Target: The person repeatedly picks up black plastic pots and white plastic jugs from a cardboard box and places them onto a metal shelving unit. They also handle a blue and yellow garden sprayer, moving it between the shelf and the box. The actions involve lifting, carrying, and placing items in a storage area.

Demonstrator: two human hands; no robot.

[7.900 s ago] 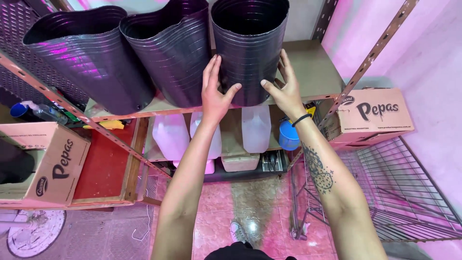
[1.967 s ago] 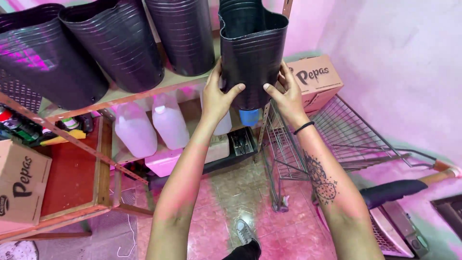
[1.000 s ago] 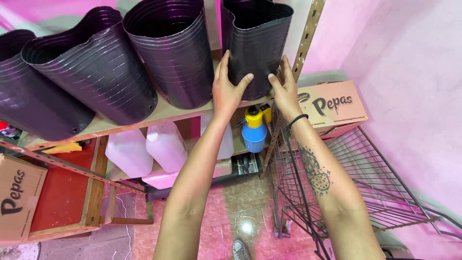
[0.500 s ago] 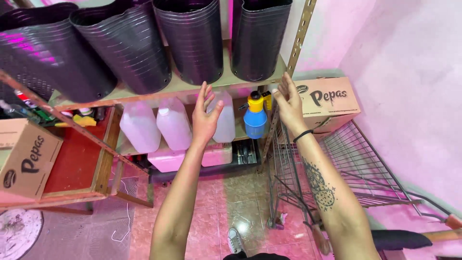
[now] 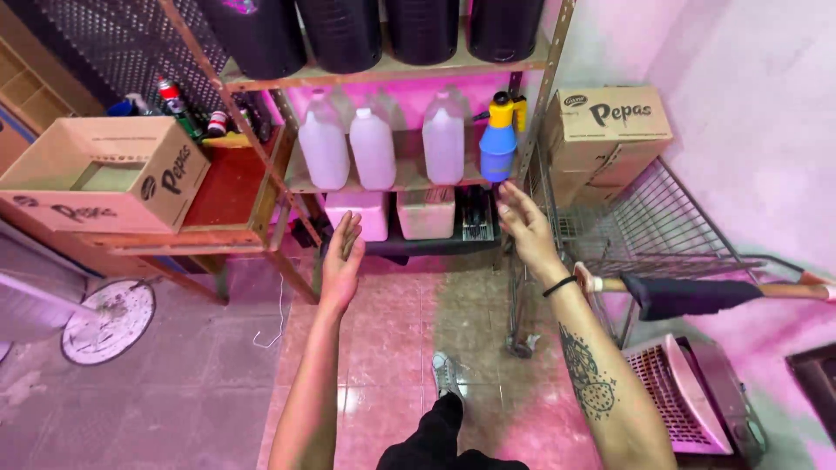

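Both my hands are empty. My left hand (image 5: 341, 261) hangs open in front of me, fingers loosely together and pointing up toward the shelf, palm turned inward. My right hand (image 5: 523, 222) is open too, fingers spread a little, palm facing left, with a black band at the wrist. Neither touches anything.

The black pots (image 5: 366, 30) stand in a row on the top board of the shelf (image 5: 383, 70), well above both hands and farther from me. Only their lower parts show; their tops run out of the frame. They stand upright, long axis vertical, side by side and touching or nearly so. The right-most pot (image 5: 505, 26) sits against the slotted metal post (image 5: 544, 96), almost straight above my right hand, so that hand is the nearer one to it. My left hand lies below the gap between the two middle pots, lower than the right.

Nearest my right fingers is the blue sprayer (image 5: 498, 139) with its yellow top, on the middle board just above and slightly left of them, close but apart. Three clear jugs (image 5: 374, 144) stand in a line to its left, above my left hand. Under them are two pale tubs (image 5: 392, 213). A cardboard box (image 5: 610, 130) rests on a wire cart (image 5: 662, 226) to the right, another box (image 5: 104, 174) to the left.
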